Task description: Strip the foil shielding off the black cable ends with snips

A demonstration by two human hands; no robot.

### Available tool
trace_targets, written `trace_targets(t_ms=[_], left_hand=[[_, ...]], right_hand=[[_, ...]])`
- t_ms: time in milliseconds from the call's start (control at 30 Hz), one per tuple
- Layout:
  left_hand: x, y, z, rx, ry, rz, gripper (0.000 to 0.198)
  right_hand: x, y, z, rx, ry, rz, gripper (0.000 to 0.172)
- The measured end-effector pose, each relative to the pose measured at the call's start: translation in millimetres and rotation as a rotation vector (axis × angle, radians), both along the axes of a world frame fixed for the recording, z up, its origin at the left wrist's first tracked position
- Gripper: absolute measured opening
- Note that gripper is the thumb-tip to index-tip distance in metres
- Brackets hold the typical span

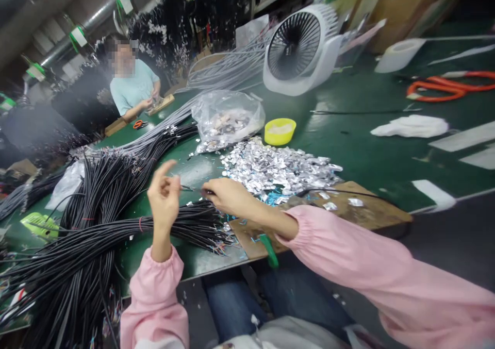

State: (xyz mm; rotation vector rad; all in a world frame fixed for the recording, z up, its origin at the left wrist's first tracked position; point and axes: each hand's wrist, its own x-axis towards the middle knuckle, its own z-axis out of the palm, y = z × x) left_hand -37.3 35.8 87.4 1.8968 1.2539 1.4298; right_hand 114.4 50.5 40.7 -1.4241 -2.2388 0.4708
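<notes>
My right hand (228,194) is closed around a black cable (344,190). A thin dark end pokes out at its fingertips, toward the left hand. The cable's longer part seems to reappear beyond my right wrist, over the wooden board (371,204). My left hand (164,197) is raised just left of that end, index finger lifted and apart from the thumb, other fingers loosely curled; I make out nothing held in it. Below both hands lies a tied bundle of black cables (154,225) with stripped, coloured wire ends. Behind the right hand spreads a heap of silvery foil scraps (278,166).
A yellow bowl (280,132) and a plastic bag of scraps (230,122) stand beyond the heap. Further back are a white fan (296,50), orange-handled scissors (436,88) and a tape roll (400,55). A co-worker (135,83) sits across the green table (348,127).
</notes>
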Motion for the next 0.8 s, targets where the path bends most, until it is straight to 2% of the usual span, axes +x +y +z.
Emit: trace_targets(t_ms=[100, 167, 233, 300, 467, 600, 700, 800], left_hand=[[2, 6, -22.9, 0.043, 0.227, 0.036, 0.023], [2, 4, -31.4, 0.133, 0.339, 0.082, 0.023], [1, 0, -35.0, 0.213, 0.39, 0.133, 0.02], [2, -3, -36.5, 0.257, 0.385, 0.171, 0.017], [6, -4, -38.2, 0.272, 0.336, 0.193, 0.013], [7, -4, -36.6, 0.09, 0.281, 0.16, 0.012], [7, -3, -36.6, -0.052, 0.156, 0.178, 0.013], [7, -3, -38.7, -0.059, 0.019, 0.221, 0.013]], right_hand=[[6, 5, 4.8, 0.104, 0.156, -0.124, 0.029], [8, 5, 4.5, 0.18, 0.388, -0.157, 0.029], [8, 3, 2.4, 0.23, 0.638, -0.124, 0.026], [7, 0, 0.5, 0.236, 0.757, -0.065, 0.023], [7, -6, 1.0, 0.225, 0.778, -0.051, 0.019], [6, -6, -1.4, 0.184, 0.748, -0.106, 0.018], [5, -5, -5.6, 0.118, 0.733, -0.164, 0.026], [3, -6, -8.0, 0.092, 0.694, -0.169, 0.036]])
